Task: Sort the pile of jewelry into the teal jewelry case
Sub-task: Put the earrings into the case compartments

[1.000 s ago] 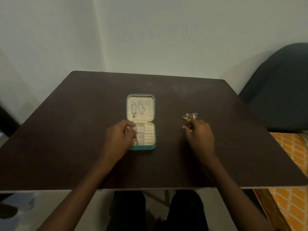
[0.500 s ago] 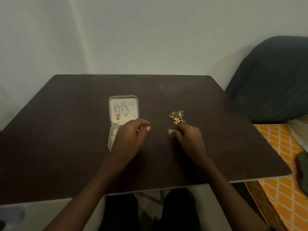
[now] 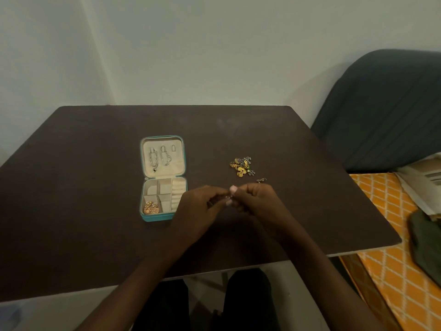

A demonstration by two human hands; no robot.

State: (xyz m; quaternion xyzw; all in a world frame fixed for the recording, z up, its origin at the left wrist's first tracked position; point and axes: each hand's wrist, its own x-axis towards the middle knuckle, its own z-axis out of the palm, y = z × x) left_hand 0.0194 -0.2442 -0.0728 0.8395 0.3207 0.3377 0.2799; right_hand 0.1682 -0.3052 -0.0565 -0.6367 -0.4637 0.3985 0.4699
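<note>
The teal jewelry case lies open on the dark table. Its lid holds two silver hoop earrings; gold pieces fill the front-left compartment. A pile of gold and silver jewelry lies to the right of the case, with one small silver piece apart from it. My left hand and my right hand meet just right of the case, fingertips pinching a small piece between them, mostly hidden.
A dark grey chair stands at the table's right. An orange patterned cloth with papers and a dark green item lies at the lower right. The table's far edge meets a white wall.
My left hand left the case and moved right. My right hand brought a small piece from beside the pile toward it; both hands now meet over the table.
</note>
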